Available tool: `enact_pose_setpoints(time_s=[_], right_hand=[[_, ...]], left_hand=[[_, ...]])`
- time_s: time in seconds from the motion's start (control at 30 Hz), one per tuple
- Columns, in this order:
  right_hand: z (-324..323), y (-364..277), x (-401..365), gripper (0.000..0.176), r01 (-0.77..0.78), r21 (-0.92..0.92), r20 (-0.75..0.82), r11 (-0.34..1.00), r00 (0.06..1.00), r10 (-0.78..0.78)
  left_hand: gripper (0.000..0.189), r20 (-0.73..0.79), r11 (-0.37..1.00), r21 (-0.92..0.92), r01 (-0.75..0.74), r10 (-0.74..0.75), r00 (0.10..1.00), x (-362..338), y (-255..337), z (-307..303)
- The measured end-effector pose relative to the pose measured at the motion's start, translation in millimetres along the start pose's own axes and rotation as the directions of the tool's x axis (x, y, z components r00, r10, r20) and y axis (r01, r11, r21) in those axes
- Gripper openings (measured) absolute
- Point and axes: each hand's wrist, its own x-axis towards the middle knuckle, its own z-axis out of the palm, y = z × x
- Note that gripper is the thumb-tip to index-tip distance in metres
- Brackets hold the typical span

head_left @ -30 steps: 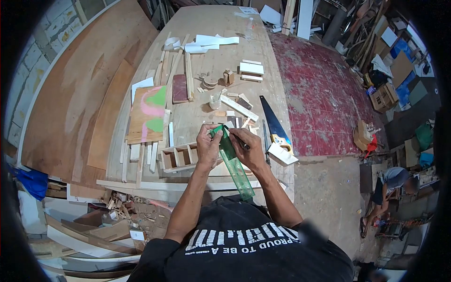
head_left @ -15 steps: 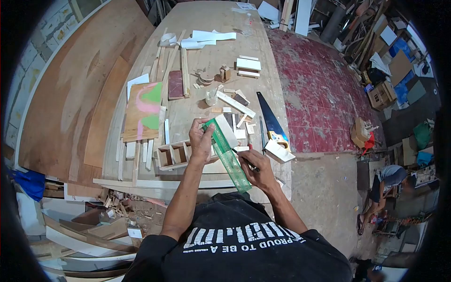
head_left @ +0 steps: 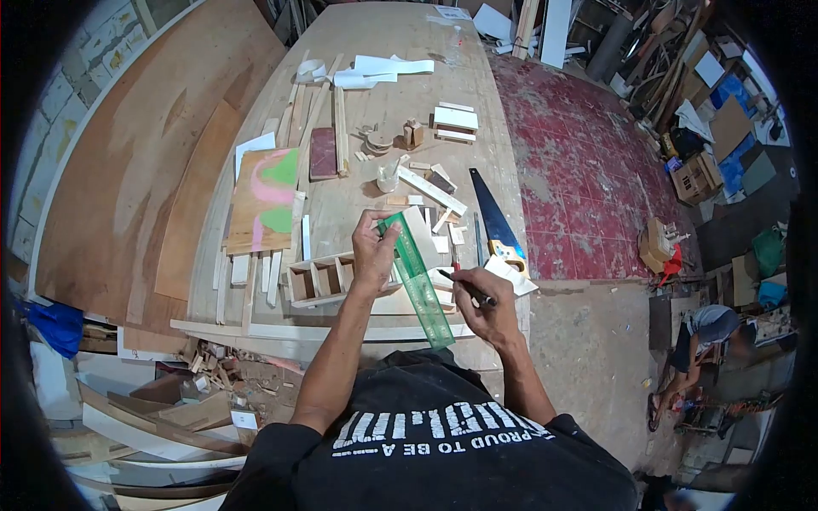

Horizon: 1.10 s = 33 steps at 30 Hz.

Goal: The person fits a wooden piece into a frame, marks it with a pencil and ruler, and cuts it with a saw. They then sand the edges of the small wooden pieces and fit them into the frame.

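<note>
A green ruler (head_left: 417, 285) lies slantwise over a pale flat piece (head_left: 421, 234), and my left hand (head_left: 373, 255) grips both near their upper end, thumb on the ruler. My right hand (head_left: 488, 305) is closed on a dark pen (head_left: 467, 288), whose tip points up and left, just right of the ruler and apart from it. Below my left hand on the table sits a small wooden box with compartments (head_left: 319, 279). Beyond the hands are small wood blocks and a wooden strip (head_left: 433, 189).
A handsaw (head_left: 494, 209) lies right of the hands on the wooden table (head_left: 383, 34). A painted board (head_left: 262, 200) is at the left, with wood strips around it. Farther back are a small white-topped piece (head_left: 456, 121) and white paper strips (head_left: 388, 66). Another person (head_left: 703, 336) bends down at the right.
My right hand has moved a little right and away from the ruler, with the pen now showing more fully. My left hand still holds the ruler and the pale piece.
</note>
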Motion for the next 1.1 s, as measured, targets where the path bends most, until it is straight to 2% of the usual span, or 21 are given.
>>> enact_pose_setpoints(time_s=[0.13, 0.2, 0.27, 0.4, 0.5, 0.57, 0.67, 0.8, 0.87, 0.93, 1.0, 1.03, 1.1], right_hand=[[13, 13, 2, 0.013, 0.077, 0.003, 0.015, 0.997, 0.997, -0.077], [14, 13, 0, 0.019, 0.050, 0.009, 0.054, 0.999, 0.997, -0.050], [15, 10, 0, 0.022, 0.044, 0.023, 0.067, 0.999, 0.997, -0.045], [22, 12, 4, 0.020, 0.069, 0.003, 0.092, 0.998, 0.993, -0.069], [31, 18, 18, 0.018, 0.126, 0.021, 0.031, 0.992, 0.991, -0.127], [35, 20, 34, 0.018, 0.158, 0.017, 0.023, 0.987, 0.987, -0.158], [41, 22, 56, 0.017, 0.212, -0.002, 0.006, 0.977, 0.977, -0.212], [49, 21, 62, 0.018, 0.232, 0.018, -0.017, 0.973, 0.973, -0.232], [45, 11, 51, 0.019, 0.193, -0.013, 0.041, 0.981, 0.980, -0.192], [43, 16, 27, 0.020, 0.201, 0.000, 0.055, 0.980, 0.978, -0.201], [33, 18, 5, 0.020, 0.156, 0.008, 0.199, 0.988, 0.968, -0.154], [27, 19, -5, 0.020, 0.149, 0.008, 0.203, 0.989, 0.968, -0.147], [16, 23, -21, 0.014, 0.045, 0.070, 0.272, 0.997, 0.960, -0.063]], left_hand=[[0.019, 0.011, 1.000, -0.023, -0.007, 0.008, 1.000, 1, -2, 2], [0.020, -0.020, 0.999, -0.051, -0.007, 0.006, 1.000, 0, -3, -1], [0.020, 0.014, 1.000, -0.023, 0.002, -0.001, 1.000, 1, -5, -7], [0.019, 0.003, 0.998, -0.026, 0.049, -0.049, 0.999, -6, -4, -5], [0.019, 0.044, 0.999, -0.041, 0.023, -0.021, 0.999, -12, -9, -3], [0.019, 0.062, 1.000, 0.013, -0.025, 0.025, 0.998, -14, -13, -3], [0.019, 0.061, 1.000, -0.007, 0.020, -0.019, 0.998, -18, -12, -1], [0.019, 0.038, 1.000, -0.023, 0.008, -0.007, 0.999, -20, -6, -2], [0.019, -0.011, 0.999, 0.008, -0.041, 0.041, 0.999, -18, -12, -10], [0.019, -0.033, 0.999, -0.035, 0.001, -0.002, 0.999, -17, -9, -21], [0.020, -0.048, 0.996, -0.079, 0.036, -0.039, 0.998, -10, -6, -31], [0.021, -0.079, 0.996, -0.084, 0.017, -0.024, 0.997, -9, -6, -36], [0.022, -0.080, 0.999, -0.036, -0.035, 0.032, 0.996, -4, -5, -48]])
